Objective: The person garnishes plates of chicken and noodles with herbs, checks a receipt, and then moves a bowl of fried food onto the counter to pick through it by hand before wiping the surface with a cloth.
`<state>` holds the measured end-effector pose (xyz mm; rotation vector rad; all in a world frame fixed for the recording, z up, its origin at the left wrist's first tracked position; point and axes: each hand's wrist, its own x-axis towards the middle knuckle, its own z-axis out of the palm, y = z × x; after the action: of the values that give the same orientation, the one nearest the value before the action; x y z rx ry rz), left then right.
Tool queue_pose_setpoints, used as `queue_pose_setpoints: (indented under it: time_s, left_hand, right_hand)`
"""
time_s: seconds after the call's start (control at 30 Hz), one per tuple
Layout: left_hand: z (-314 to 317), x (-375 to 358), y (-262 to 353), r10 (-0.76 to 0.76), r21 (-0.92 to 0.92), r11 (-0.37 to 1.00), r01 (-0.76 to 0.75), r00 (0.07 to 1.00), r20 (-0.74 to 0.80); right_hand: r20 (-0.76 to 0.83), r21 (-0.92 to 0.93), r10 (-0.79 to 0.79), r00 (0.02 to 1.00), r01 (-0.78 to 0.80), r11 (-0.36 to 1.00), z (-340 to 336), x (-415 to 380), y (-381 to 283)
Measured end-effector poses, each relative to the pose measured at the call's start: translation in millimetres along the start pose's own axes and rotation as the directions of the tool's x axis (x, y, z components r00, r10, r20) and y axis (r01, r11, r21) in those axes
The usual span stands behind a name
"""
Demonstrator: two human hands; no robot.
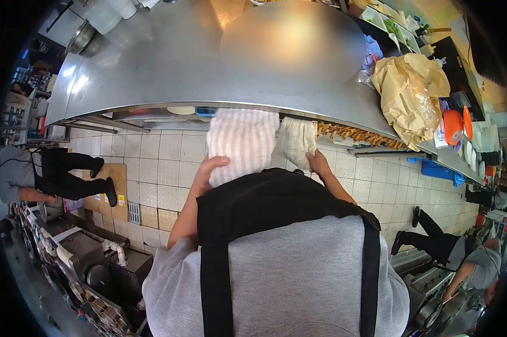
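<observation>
My left hand is closed on the lower left side of a white towel with pale pink stripes, its thumb lying on top. The towel's far edge reaches the front edge of the steel counter. In my right hand I pinch the lower corner of a smaller off-white cloth, which hangs just right of the towel. Both cloths are in front of the counter, over the tiled floor. The fingers under each cloth are partly hidden.
Crumpled brown paper and an orange-red item lie on the counter's right end. A steel bowl stands at its far left. People stand at left and right. Sinks are behind me.
</observation>
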<state>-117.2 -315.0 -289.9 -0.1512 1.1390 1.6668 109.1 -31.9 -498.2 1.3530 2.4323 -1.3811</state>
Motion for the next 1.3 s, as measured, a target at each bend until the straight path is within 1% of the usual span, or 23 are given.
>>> queue_pose_setpoints:
  time_s: [0.07,0.13,0.2,0.27,0.33,0.4,0.47,0.53,0.57,0.63,0.67,0.7,0.73,0.77,0.8,0.87,0.9,0.97,1.0,1.07,1.1,1.23,1.3]
  left_hand:
    - [-27,-7,0,0.036,-0.035,0.999,-0.034,0.997,0.062]
    - [-24,-16,4,0.068,-0.074,0.995,-0.06,0.99,0.12]
    - [-18,-25,11,0.009,-0.087,0.996,0.0,0.994,0.105]
    - [-42,1,-2,-0.07,-0.09,0.993,0.076,0.995,0.069]
    - [-12,6,4,-0.241,-0.312,0.917,0.25,0.968,0.068]
    - [-23,50,-11,-0.252,-0.261,0.918,0.298,0.948,0.196]
    - [-34,102,-35,-0.298,-0.244,0.908,0.34,0.935,0.194]
    - [-17,131,-50,0.005,-0.023,1.0,-0.001,0.99,0.142]
    - [-11,149,-59,0.001,-0.023,1.0,0.002,0.989,0.15]
    - [3,178,-68,0.302,0.292,0.903,-0.314,0.949,0.087]
    - [3,186,-65,0.295,0.29,0.906,-0.31,0.951,0.094]
    - [2,189,-58,0.3,0.632,0.679,-0.374,0.927,0.227]
    - [3,192,-53,0.249,0.847,0.326,-0.421,0.902,0.352]
    - [-1,203,-59,0.306,0.83,0.177,-0.53,0.831,0.465]
    - [0,205,-55,0.299,0.828,0.177,-0.532,0.831,0.469]
    - [5,202,-38,0.048,0.789,-0.272,-0.551,0.811,0.583]
    - [15,199,-26,0.043,0.788,-0.274,-0.551,0.812,0.583]
    - [38,196,-5,-0.204,0.802,-0.413,-0.431,0.902,0.38]
    - [38,205,-7,-0.205,0.802,-0.413,-0.431,0.902,0.38]
    - [39,220,-17,0.156,0.873,-0.193,-0.447,0.865,0.477]
    - [55,208,-11,0.09,0.912,-0.209,-0.354,0.922,0.378]
    - [31,247,-35,0.084,0.906,-0.213,-0.365,0.917,0.389]
    - [14,247,-29,-0.023,0.914,-0.156,-0.374,0.927,0.375]
  right_hand:
    - [0.016,-0.063,0.109,0.994,-0.107,0.992,3,4,1]
    - [0.04,-0.064,0.086,0.996,-0.083,0.994,3,8,6]
    - [0.065,-0.064,0.059,0.996,-0.055,0.996,4,10,7]
    - [0.093,-0.11,0.04,0.995,-0.029,0.993,-1,9,-1]
    - [0.089,-0.127,0.051,0.995,-0.039,0.991,0,12,1]
    - [0.081,-0.144,0.072,0.994,-0.059,0.988,1,13,7]
    - [0.113,-0.185,0.028,0.993,-0.007,0.983,0,12,10]
    - [0.124,-0.179,0.036,0.992,-0.013,0.984,2,10,17]
    - [0.137,-0.173,0.041,0.99,-0.017,0.985,1,9,20]
    - [0.144,-0.169,0.014,0.99,0.011,0.986,-6,-1,10]
    - [0.159,-0.161,-0.018,0.987,0.044,0.986,-9,-6,4]
    - [0.167,-0.104,-0.041,0.985,0.059,0.993,-9,-9,-1]
    - [0.162,-0.105,-0.033,0.986,0.05,0.993,-12,-12,-4]
    - [0.178,-0.133,-0.023,0.984,0.047,0.99,-14,-15,-9]
    - [0.195,-0.16,-0.013,0.981,0.045,0.986,-17,-19,-17]
    - [0.218,-0.171,-0.019,0.976,0.057,0.984,-19,-21,-19]
    - [0.244,-0.185,-0.032,0.969,0.079,0.979,-20,-22,-20]
    - [0.268,-0.237,-0.004,0.964,0.07,0.969,-21,-21,-17]
    - [0.291,-0.292,0.025,0.956,0.064,0.954,-21,-22,-17]
    - [0.314,-0.3,0.058,0.947,0.041,0.953,-24,-24,-20]
    - [0.338,-0.311,0.093,0.937,0.018,0.95,-26,-25,-20]
    - [0.305,-0.227,0.128,0.944,-0.059,0.972,-19,-27,-7]
    - [0.232,-0.109,0.001,0.973,0.025,0.994,-18,-28,-4]
